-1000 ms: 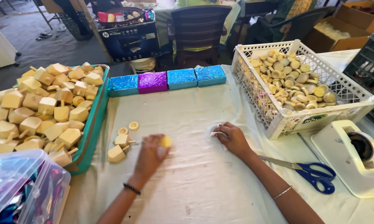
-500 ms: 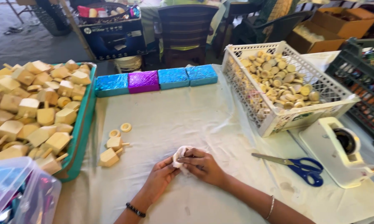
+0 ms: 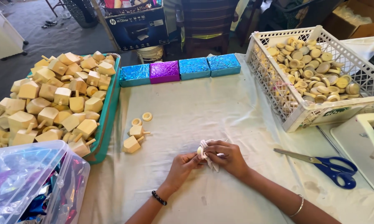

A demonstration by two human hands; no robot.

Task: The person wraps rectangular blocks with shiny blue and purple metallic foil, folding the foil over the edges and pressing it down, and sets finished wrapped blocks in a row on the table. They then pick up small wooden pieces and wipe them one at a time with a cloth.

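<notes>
Your left hand (image 3: 182,166) and right hand (image 3: 225,157) meet just below the middle of the frame, over the white tablecloth (image 3: 203,112). Both are pinched on a small pale wooden disc (image 3: 200,152) wrapped in a scrap of white paper (image 3: 210,159); the left fingertips press it from the left side, the right fingers curl over it from the right and above. The paper hangs loose under your right hand.

Left of your hands, near them on the cloth, lie two wooden dreidels (image 3: 134,137) and two small wooden rings (image 3: 141,119). At the left edge a teal tray (image 3: 109,112) is heaped with more dreidels. At lower left stands a clear plastic bin (image 3: 37,182) of shiny foil pieces. Four foil-wrapped blocks (image 3: 179,69), three blue and one purple, stand in a row at upper centre. A white basket (image 3: 303,112) of wooden discs fills the upper right, and blue-handled scissors (image 3: 324,166) lie to the right of your right hand.
</notes>
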